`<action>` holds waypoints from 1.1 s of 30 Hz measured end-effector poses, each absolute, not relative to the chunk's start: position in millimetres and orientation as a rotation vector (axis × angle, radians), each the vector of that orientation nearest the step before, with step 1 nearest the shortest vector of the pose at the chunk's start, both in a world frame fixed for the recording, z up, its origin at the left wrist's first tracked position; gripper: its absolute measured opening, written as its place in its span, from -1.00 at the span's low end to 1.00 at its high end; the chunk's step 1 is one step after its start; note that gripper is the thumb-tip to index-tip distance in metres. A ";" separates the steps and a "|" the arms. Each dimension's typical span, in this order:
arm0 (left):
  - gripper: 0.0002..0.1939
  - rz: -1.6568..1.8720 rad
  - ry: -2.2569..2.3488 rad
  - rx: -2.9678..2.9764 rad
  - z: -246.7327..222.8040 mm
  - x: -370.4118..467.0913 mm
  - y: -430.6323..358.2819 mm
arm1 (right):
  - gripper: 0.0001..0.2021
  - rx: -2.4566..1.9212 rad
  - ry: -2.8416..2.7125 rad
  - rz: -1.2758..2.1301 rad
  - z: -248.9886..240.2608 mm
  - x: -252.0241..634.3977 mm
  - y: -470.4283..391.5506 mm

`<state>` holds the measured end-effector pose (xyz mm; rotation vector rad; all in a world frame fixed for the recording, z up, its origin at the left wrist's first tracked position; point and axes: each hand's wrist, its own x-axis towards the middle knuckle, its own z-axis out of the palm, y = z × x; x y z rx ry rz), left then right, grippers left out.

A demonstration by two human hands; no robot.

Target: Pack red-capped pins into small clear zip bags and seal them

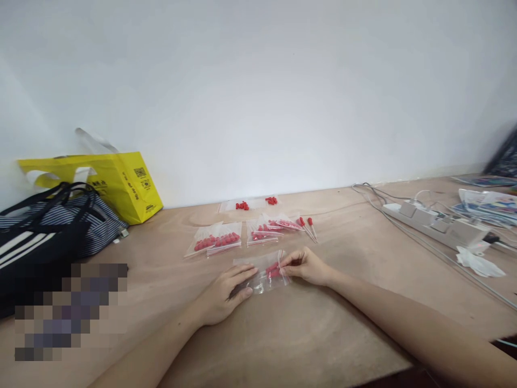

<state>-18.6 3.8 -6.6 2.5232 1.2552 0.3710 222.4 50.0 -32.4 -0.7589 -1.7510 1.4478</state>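
Observation:
A clear plastic bag [264,276] with red pieces inside lies flat on the wooden table, between my hands. My left hand [232,291] rests on the bag's left end, its fingers stretched and a little apart. At the bag's right edge, where a red line runs, my right hand [302,266] pinches the plastic with thumb and forefinger. Behind it lie filled bags of red pieces, one group on the left [224,240] and another on the right [264,231]. Two red-headed sticks [312,229] lie beside the right group.
Loose red pieces [242,206] lie on plastic near the wall. A yellow bag [141,188] and a dark striped bag [99,221] stand at the left. At the right are a power strip [436,223], cables, a crumpled white wrapper [479,262] and packets [488,202].

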 end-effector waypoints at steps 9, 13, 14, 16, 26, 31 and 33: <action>-0.63 0.429 1.220 2.500 -8.2 -18.6 4.6 | -0.86 -1.128 -1.670 0.971 -28.1 245.6 77.9; -0.63 0.429 1.232 2.504 -6.6 -15.9 4.5 | -0.85 -1.718 -1.471 0.545 -15.5 282.3 120.9; -0.63 0.426 1.236 2.505 -6.1 -15.3 4.4 | -0.82 -1.790 -1.442 0.500 -14.0 289.0 131.5; -0.63 0.425 1.241 2.503 -5.0 -14.3 4.3 | -0.77 -1.881 -1.412 0.445 -13.9 296.2 149.6; -0.63 0.398 1.270 2.490 -2.2 -13.5 1.4 | -0.86 -1.890 -1.421 0.552 -14.0 289.9 176.3; -0.64 0.378 1.318 2.507 -4.0 -13.0 2.6 | -0.65 -1.683 -1.365 0.536 -6.6 300.4 147.5; -0.65 0.393 1.325 2.519 -6.2 -12.9 3.9 | -0.65 -1.486 -1.308 0.634 -10.1 294.5 127.7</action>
